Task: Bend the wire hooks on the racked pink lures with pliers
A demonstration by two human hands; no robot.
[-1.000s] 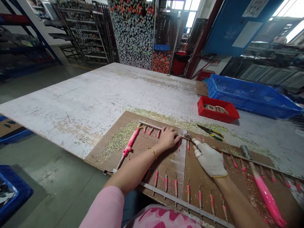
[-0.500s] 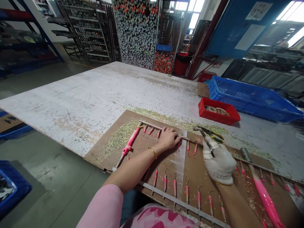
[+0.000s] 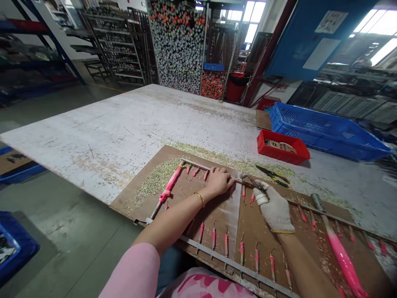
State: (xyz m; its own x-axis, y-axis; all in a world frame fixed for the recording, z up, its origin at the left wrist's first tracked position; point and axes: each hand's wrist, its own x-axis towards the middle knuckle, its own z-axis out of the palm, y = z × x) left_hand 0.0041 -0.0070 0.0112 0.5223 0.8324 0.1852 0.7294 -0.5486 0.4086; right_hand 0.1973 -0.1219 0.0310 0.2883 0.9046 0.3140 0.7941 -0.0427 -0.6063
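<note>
Pressing down on a metal strip (image 3: pixel 196 164), the bare left hand (image 3: pixel 218 183) has its fingers (image 3: pixel 226 179) close together, while the white-gloved right hand (image 3: pixel 274 209), just beside it, pinches a thin metal piece (image 3: pixel 249 181) between thumb and fingertips. Pink-coated lures (image 3: pixel 226 244) with wire hooks lie in rows between strips on a brown board (image 3: pixel 249 219), which sits on the surface (image 3: pixel 124 132).
</note>
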